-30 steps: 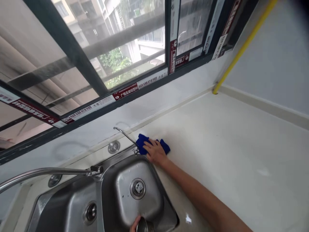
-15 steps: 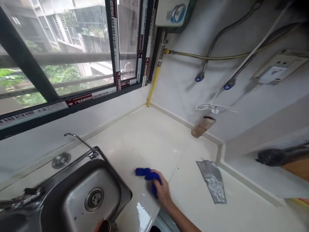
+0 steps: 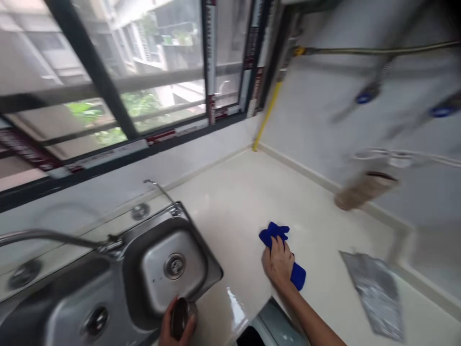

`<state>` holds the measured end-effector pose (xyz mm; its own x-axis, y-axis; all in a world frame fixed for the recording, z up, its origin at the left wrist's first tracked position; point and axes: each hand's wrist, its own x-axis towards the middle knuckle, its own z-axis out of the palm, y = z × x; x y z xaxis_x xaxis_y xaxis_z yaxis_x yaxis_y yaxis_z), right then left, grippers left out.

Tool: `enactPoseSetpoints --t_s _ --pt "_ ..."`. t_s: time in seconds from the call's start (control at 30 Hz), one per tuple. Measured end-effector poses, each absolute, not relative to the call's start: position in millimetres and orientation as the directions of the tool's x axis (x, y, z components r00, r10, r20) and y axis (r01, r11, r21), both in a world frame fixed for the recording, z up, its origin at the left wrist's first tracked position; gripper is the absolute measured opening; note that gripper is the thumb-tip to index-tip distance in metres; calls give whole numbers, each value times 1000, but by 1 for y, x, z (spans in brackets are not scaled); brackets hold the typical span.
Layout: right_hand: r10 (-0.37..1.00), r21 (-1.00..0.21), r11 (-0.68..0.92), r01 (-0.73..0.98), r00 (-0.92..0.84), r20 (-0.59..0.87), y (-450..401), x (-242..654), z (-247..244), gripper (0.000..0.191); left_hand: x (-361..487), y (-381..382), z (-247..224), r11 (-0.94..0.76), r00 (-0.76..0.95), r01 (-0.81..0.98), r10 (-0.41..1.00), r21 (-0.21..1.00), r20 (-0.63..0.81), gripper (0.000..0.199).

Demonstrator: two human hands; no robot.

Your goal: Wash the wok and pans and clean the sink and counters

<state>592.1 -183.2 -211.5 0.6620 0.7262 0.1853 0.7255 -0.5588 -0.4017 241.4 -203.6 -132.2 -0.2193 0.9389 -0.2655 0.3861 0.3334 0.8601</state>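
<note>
My right hand [image 3: 280, 263] presses a blue cloth [image 3: 298, 276] flat on the white countertop [image 3: 230, 192], with the cloth sticking out on both sides of the fingers. At the bottom centre, my left hand [image 3: 168, 323] has its fingers wrapped round a small dark round container [image 3: 181, 318], beside the front edge of the steel sink [image 3: 176, 240]. A crumpled silver sheet [image 3: 376, 295] lies on the counter to the right of my right hand.
A double sink with a curved tap [image 3: 46, 234] and a small spout [image 3: 158, 188] fills the left. A brown cylinder [image 3: 363, 191] leans by the right wall. A yellow pipe [image 3: 266, 115] rises in the corner below hoses. Windows are behind the sink.
The view has swung left, showing the second basin. My right hand now lies flatter on the cloth, which is more spread out. My left hand and the container have come further into view.
</note>
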Motion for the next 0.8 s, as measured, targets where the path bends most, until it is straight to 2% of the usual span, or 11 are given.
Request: enactPoseSetpoints --t_s 0.13,0.27,0.37,0.47,0.6,0.8 --pt "902 -498 -205 843 361 238 -132 510 -201 44 225 -204 -118 364 -269 407 924 838 -271 82" --pt "962 -627 166 762 16 273 -107 455 -185 44 220 -208 -99 400 -370 423 895 813 -248 84" --pt "951 -733 275 622 -65 302 -94 455 -173 38 220 -218 -91 437 -449 420 862 795 -236 85" --pt "942 -771 278 573 -7 334 -80 484 -167 36 219 -225 -90 462 -515 433 832 774 -208 84" --pt "906 -707 290 645 53 420 -62 525 -177 39 211 -218 -96 449 -570 432 808 782 -149 85" --pt "904 -411 317 855 -142 403 -57 535 -191 37 192 -166 -113 352 -533 428 842 832 -82 92"
